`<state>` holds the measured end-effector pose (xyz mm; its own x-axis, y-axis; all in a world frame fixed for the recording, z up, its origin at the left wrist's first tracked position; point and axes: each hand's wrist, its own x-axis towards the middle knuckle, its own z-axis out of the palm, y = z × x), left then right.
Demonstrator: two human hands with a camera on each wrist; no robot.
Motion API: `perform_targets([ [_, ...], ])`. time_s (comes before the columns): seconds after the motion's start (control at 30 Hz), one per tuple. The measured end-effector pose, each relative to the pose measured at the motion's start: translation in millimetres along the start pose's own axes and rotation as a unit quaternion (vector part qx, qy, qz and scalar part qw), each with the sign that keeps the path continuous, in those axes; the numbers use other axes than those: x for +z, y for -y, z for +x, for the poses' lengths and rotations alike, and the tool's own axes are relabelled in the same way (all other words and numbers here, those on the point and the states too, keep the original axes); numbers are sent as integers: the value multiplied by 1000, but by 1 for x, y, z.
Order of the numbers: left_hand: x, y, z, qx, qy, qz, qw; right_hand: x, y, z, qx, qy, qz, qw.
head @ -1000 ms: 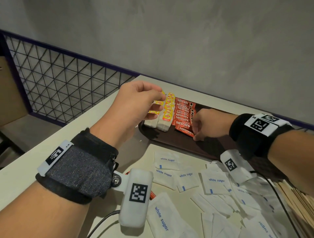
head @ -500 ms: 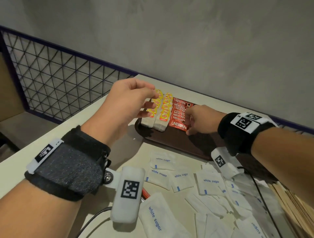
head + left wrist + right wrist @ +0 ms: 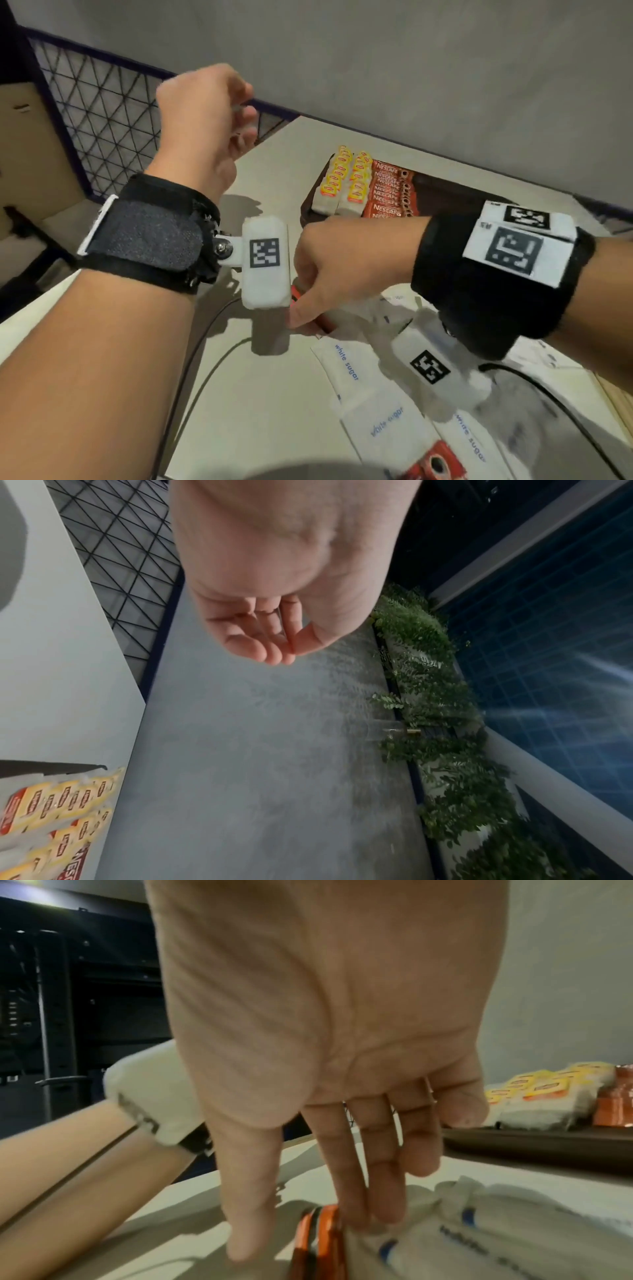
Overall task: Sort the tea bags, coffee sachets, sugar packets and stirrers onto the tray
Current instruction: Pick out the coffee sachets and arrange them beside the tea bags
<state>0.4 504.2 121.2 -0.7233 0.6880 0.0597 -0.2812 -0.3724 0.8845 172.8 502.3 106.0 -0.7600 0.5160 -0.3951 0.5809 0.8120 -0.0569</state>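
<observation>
On the tray point(image 3: 445, 192) at the far end of the desk point(image 3: 274, 394), tea bags point(image 3: 346, 181) stand in two rows with coffee sachets point(image 3: 387, 192) just beside them; that much looks done. Sugar packets point(image 3: 346, 363) lie loose on the desk, and another red sachet point(image 3: 431, 462) sits near the bottom edge. Stirrers hardly show. The right hand point(image 3: 346, 260) reaches down, fingers point(image 3: 356, 1172) straight, touching a stray sachet point(image 3: 322, 1240) but not yet pinching it. The left hand point(image 3: 202, 120) hangs raised, loosely curled, holding nothing.
</observation>
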Motion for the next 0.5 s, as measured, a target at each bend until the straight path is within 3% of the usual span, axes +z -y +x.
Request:
perform_targets([
  [0.2, 3, 10, -6, 22, 48, 45, 998, 12, -1, -1, 39, -50, 6, 998],
  [0.3, 0, 21, 0, 0, 54, 64, 997, 4, -17, -2, 78, -104, 92, 987],
  [0.4, -6, 27, 11, -30, 43, 60, 997, -6, -30, -12, 122, -170, 200, 957],
  [0.5, -6, 30, 14, -38, 48, 65, 996, -16, -37, -49, 89, -137, 213, 963],
])
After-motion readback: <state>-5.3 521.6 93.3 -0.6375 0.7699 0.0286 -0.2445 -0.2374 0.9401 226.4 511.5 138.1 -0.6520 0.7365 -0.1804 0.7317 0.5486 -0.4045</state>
